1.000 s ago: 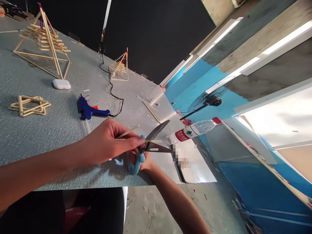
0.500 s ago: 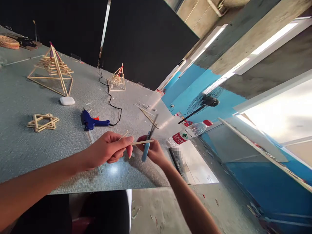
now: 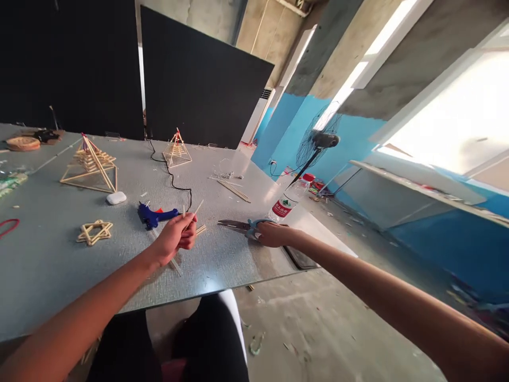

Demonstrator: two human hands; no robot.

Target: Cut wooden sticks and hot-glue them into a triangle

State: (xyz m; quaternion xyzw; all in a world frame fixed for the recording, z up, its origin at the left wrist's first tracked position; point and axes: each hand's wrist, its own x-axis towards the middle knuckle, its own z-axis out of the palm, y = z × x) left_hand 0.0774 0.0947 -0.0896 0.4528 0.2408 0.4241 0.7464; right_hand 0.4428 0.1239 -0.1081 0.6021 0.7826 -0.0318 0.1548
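My left hand (image 3: 175, 237) is closed round thin wooden sticks (image 3: 198, 207), whose ends poke up past the fingers; more stick ends show just right of the fist. At the right of the table, my right hand (image 3: 272, 234) has its fingers on the light blue handles of a pair of scissors (image 3: 234, 225). The blades point left, parted slightly, low over the tabletop. A blue glue gun (image 3: 154, 216) lies behind my left hand, and a clear glue stick (image 3: 175, 266) is partly beneath it. To the left lies a six-pointed star of sticks (image 3: 94, 232).
Two stick pyramids (image 3: 89, 164) (image 3: 177, 151) stand farther back. A white earphone case (image 3: 116, 198) sits near the larger one. Loose sticks (image 3: 234, 191) lie behind the scissors. A water bottle (image 3: 283, 206) and a dark phone-like slab (image 3: 300, 258) are by the right edge.
My right hand has carried the scissors right, away from the sticks and down towards the table, turning the blades left. My left hand, still holding sticks, has shifted left. The camera view has tilted.
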